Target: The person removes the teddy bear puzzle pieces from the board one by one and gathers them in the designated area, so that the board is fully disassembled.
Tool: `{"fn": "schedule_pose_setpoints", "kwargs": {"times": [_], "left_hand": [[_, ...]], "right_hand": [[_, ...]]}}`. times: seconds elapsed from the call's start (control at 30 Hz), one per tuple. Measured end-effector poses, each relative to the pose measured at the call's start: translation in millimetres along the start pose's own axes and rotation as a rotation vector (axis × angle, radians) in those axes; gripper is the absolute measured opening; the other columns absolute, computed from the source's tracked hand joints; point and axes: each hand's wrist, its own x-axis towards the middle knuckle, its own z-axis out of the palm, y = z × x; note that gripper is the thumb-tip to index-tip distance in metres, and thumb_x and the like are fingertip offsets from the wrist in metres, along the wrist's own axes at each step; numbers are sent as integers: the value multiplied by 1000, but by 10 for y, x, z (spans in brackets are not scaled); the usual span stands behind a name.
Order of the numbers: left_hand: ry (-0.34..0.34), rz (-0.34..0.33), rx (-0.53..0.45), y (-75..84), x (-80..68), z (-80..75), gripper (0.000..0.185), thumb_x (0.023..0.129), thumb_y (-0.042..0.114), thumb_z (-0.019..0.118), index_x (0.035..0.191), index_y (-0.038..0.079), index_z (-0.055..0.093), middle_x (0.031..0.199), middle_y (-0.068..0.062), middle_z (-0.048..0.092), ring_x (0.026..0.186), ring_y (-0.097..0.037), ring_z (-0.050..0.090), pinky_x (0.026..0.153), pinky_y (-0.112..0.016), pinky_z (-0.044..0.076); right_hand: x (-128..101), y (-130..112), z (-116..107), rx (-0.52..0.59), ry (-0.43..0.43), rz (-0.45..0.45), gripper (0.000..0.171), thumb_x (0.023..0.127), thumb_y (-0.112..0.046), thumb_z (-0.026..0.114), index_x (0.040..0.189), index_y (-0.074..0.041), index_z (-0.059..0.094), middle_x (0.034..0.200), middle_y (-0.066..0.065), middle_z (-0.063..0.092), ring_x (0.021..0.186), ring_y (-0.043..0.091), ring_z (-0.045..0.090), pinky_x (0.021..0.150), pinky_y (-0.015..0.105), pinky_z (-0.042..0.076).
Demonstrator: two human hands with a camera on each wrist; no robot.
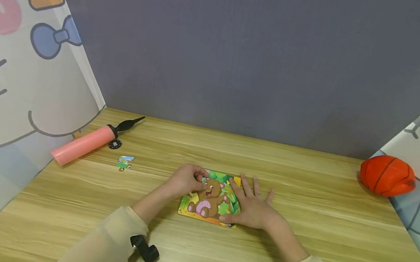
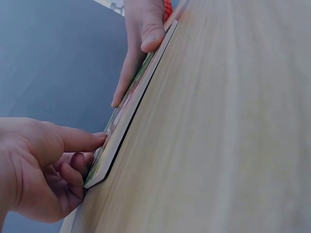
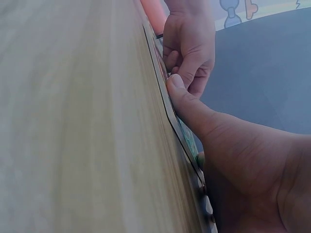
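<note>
A picture puzzle board with a brown bear lies flat on the wooden table. My left hand is at the board's far left corner, its fingers curled and pinching a small puzzle piece against the board. My right hand lies flat on the board's right side, fingers straight, with the thumb at the near edge. In the left wrist view the board's edge runs between my left hand and right hand. The right wrist view shows my right thumb pressed on the board's edge.
A loose puzzle piece lies left of the board. A pink hand pump with a black nozzle lies further left. A deflated orange ball sits at the far right. Cartoon-printed panels wall both sides, and a grey wall stands behind.
</note>
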Motion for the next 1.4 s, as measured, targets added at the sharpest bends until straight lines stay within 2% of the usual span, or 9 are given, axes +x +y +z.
{"fn": "schedule_pose_setpoints", "kwargs": {"times": [0.3,0.6,0.9,1.4], "left_hand": [[24,-15,-24,3,14,17,26,84,-3,78,108,1,69,81,-5,56,63,-13,52,51,-25,48],[80,-66,-74,18,14,37,11,92,6,74,103,6,73,90,-6,64,59,-13,55,47,-24,47],[117,-58,-160,22,20,40,6,92,-1,71,97,2,74,87,-6,70,54,-12,53,46,-21,44],[95,-75,-300,-30,31,-34,14,95,3,69,107,-2,74,94,-12,71,59,-16,59,54,-24,51]], "right_hand": [[-7,-14,-15,-11,2,5,115,79,-80,63,164,-20,13,168,16,-4,149,51,-8,97,87,-5],[-12,-13,-12,-4,-6,7,116,79,-81,61,164,-19,13,168,16,-5,149,50,-8,98,86,-7],[-7,-4,-7,-19,-2,6,115,79,-81,61,164,-20,13,168,15,-5,149,49,-9,98,86,-7],[6,-19,-16,-37,-8,18,115,79,-81,61,164,-20,12,168,15,-5,149,49,-8,98,86,-5]]}}
